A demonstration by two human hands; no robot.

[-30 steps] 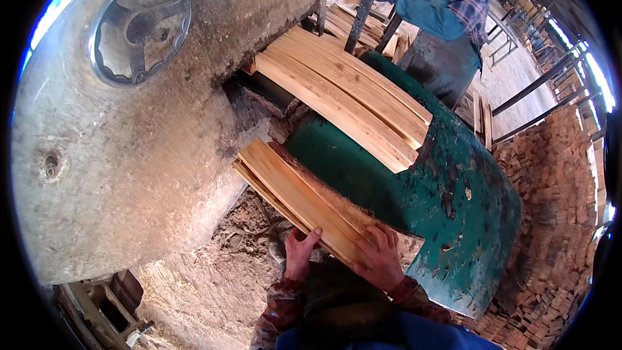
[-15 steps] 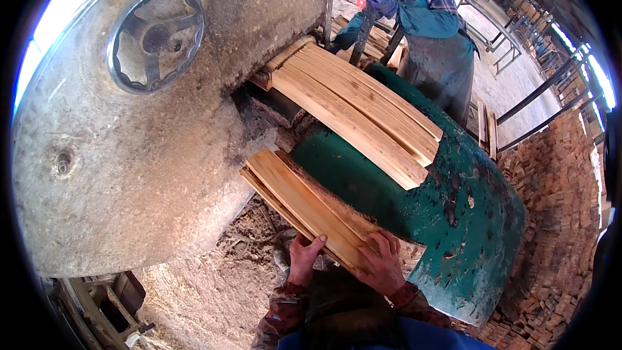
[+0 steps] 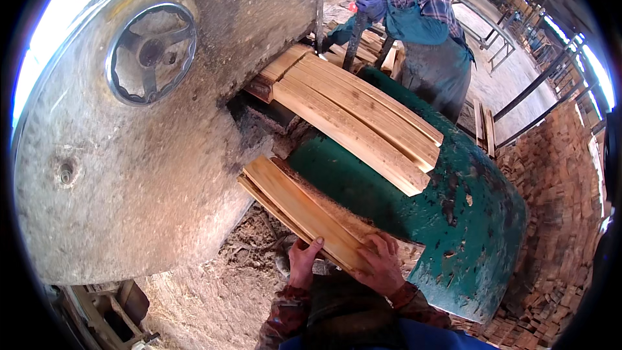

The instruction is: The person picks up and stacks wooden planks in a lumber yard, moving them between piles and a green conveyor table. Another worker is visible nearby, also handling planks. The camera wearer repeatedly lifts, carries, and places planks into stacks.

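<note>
A short stack of wooden boards (image 3: 311, 214) lies slanted between my hands, over the near edge of the green machine table. My left hand (image 3: 303, 263) grips the boards' left side at the near end, thumb on top. On the other side of that end, my right hand (image 3: 381, 266) is closed round the edge, fingers over the top face. Beyond them, a row of longer planks (image 3: 356, 116) lies side by side across the green table (image 3: 463, 220), apart from my hands. Their far left ends meet another wooden piece (image 3: 285, 65) beside the machine body.
A big dusty machine housing (image 3: 175, 181) with a metal handwheel (image 3: 152, 53) fills the left. Across the table stands a co-worker (image 3: 424, 32) in an apron, a purple-gloved hand on a dark post (image 3: 356, 32). Stacked wood pieces (image 3: 551, 220) rise at the right; sawdust covers the floor (image 3: 201, 304).
The view has shifted slightly, and the co-worker leans a little differently. My hands keep their hold on the boards, which have barely moved.
</note>
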